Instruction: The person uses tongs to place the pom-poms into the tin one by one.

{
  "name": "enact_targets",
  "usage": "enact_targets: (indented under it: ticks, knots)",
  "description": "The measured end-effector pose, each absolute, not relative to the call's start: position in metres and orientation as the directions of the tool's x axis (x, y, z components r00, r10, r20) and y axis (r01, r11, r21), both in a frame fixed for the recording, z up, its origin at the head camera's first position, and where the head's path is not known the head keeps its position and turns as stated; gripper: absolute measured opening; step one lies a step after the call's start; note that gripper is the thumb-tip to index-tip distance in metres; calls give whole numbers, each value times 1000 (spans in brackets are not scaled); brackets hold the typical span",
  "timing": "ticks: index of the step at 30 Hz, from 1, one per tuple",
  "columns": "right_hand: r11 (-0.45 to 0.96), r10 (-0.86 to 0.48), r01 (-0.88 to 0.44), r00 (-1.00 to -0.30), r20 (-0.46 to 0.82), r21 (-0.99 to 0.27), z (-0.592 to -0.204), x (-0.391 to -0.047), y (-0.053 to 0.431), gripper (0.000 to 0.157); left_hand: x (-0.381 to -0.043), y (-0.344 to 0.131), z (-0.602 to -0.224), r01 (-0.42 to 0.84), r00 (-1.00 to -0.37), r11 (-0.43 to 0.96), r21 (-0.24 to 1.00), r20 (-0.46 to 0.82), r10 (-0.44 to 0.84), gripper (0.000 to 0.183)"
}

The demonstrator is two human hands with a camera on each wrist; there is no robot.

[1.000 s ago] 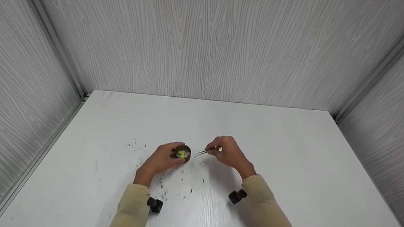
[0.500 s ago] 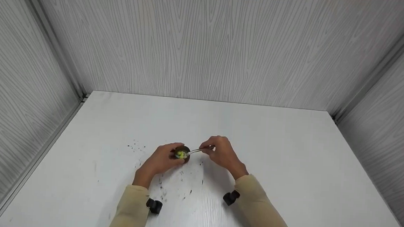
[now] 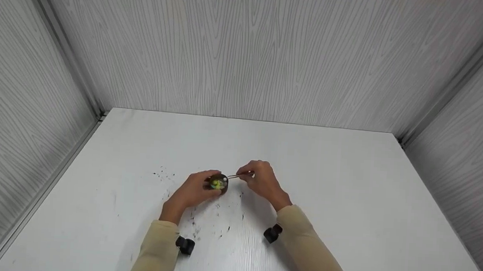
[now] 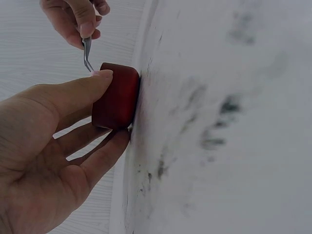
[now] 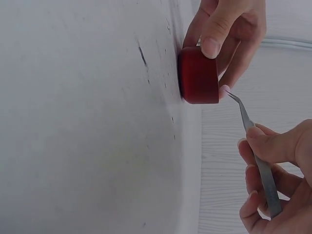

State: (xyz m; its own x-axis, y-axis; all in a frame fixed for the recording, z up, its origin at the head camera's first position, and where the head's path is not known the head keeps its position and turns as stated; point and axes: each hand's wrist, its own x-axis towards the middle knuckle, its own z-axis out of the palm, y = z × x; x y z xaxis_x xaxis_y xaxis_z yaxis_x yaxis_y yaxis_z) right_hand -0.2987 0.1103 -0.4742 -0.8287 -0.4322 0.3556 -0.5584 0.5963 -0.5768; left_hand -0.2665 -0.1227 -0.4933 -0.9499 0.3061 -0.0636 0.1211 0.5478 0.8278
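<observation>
A small round cup (image 4: 119, 97), dark red outside, stands on the white table and is held at its sides by the left hand (image 3: 194, 189). Inside it, in the head view, lie several small yellow-green and pale pieces (image 3: 217, 184). The right hand (image 3: 261, 180) pinches grey metal tweezers (image 5: 261, 163) with bent tips between thumb and fingers. Their tips are at the cup's mouth, at the rim on the right-hand side. A tiny pale piece (image 5: 224, 91) shows at the tips in the right wrist view; whether they grip it I cannot tell.
The white table (image 3: 348, 179) is bounded by a wood-grain back wall (image 3: 246, 52) and side walls. Dark specks and smudges (image 3: 194, 225) mark the tabletop around and in front of the left hand. A black wrist camera (image 3: 272, 233) sits on each sleeve.
The right hand has moved left, bringing the tweezers from beside the cup to its mouth, then slightly up toward the far rim. The left hand and cup have stayed put.
</observation>
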Motion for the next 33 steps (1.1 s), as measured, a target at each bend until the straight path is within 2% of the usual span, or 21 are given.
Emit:
enact_targets:
  ticks: [13, 20, 33]
  knots:
    - [615, -403, -509, -859, 315, -602, -479, -300, 105, 14, -267, -123, -492, 122, -948, 537, 834, -63, 313, 57]
    - [613, -408, -534, -845, 346, -582, -476, -298, 109, 14, -267, -124, -493, 117, -943, 519, 847, -70, 325, 59]
    - [619, -367, -494, -869, 332, -610, -468, -294, 136, 15, -267, -124, -494, 106, -948, 528, 843, -75, 309, 58]
